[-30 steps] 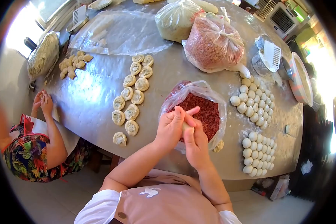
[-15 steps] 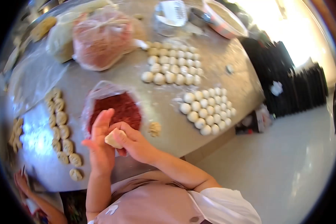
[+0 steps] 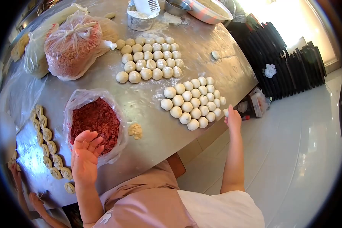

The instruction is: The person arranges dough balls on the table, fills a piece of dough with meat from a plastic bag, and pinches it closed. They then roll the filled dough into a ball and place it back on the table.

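My left hand (image 3: 85,157) is raised palm up with fingers apart and slightly curled, and nothing lies in it. It is over the near edge of an open plastic bag (image 3: 121,146) of crumbly dark red filling (image 3: 97,123). Far to the right, my right hand (image 3: 234,118) pinches a white dough ball (image 3: 226,112) at the table's edge; the fingers cover much of it. Just left of that hand stand rows of smooth white dough balls (image 3: 195,102). A small lump of yellowish dough (image 3: 135,130) sits right of the filling bag.
Another block of dough balls (image 3: 150,64) stands farther back, with a lone ball (image 3: 215,54) to its right. Swirled dough pieces (image 3: 47,134) line the left. Tied plastic bags (image 3: 74,45), a flour container (image 3: 140,22) and a basin (image 3: 211,11) stand behind. Another person's hand (image 3: 37,203) shows lower left.
The hands have parted: my right hand has swung right to the dough balls, while my left hand has opened beside the filling. The pale dough piece is gone from between them. The view has shifted.
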The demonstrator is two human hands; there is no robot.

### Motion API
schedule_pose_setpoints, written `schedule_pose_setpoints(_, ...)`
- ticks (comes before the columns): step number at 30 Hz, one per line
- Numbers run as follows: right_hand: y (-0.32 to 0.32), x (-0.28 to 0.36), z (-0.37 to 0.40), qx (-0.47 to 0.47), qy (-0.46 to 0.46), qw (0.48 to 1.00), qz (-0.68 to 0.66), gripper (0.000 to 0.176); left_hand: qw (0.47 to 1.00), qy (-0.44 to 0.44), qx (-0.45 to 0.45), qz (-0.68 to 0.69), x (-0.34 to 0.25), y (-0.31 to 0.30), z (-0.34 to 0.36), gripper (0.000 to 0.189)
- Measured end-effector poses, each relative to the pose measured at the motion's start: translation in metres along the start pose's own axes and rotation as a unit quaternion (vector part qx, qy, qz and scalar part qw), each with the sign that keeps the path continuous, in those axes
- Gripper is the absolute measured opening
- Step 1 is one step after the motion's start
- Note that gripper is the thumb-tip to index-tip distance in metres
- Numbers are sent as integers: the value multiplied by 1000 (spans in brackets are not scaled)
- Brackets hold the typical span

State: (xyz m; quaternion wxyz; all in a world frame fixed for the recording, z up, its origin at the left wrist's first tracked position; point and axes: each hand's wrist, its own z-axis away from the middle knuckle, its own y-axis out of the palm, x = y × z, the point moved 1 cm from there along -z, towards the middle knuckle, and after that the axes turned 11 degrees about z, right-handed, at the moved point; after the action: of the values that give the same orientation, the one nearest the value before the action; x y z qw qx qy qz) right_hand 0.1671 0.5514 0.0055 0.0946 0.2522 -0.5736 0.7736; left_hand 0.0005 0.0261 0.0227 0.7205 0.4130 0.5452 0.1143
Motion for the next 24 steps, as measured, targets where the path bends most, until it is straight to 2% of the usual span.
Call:
schedule_pose_setpoints(4,19,-10,-39,-38,-45,972,227,67,999,5,-36,-15,-4,2,7,65)
schedule_pose_setpoints(7,39,-12,-55,-12,-22,981,191,72,999,-5,-50,5,-6,-3,15,64)
schedule_pose_setpoints(13,20,9,-45,152,20,981,115,73,998,-41,-37,10,-2,-4,18,64)
schedule_pose_setpoints(16,6,7,-35,153,60,984,74,74,1000,-30,-4,3,-3,-7,23,57)
schedule_pose_setpoints(19,-5,5,-13,3,46,999,18,71,999,-30,-30,6,-14,-20,35,56)
schedule_pose_setpoints(22,-5,11,12,-97,-58,993,-43,63,994,7,-102,-39,-24,-35,57,55)
schedule_pose_setpoints(23,2,23,27,-98,-104,987,-71,57,990,22,-130,-57,-28,-41,66,55)
schedule_pose_setpoints(24,10,52,58,-99,-148,979,-100,51,984,35,-163,-58,-32,-49,77,44)
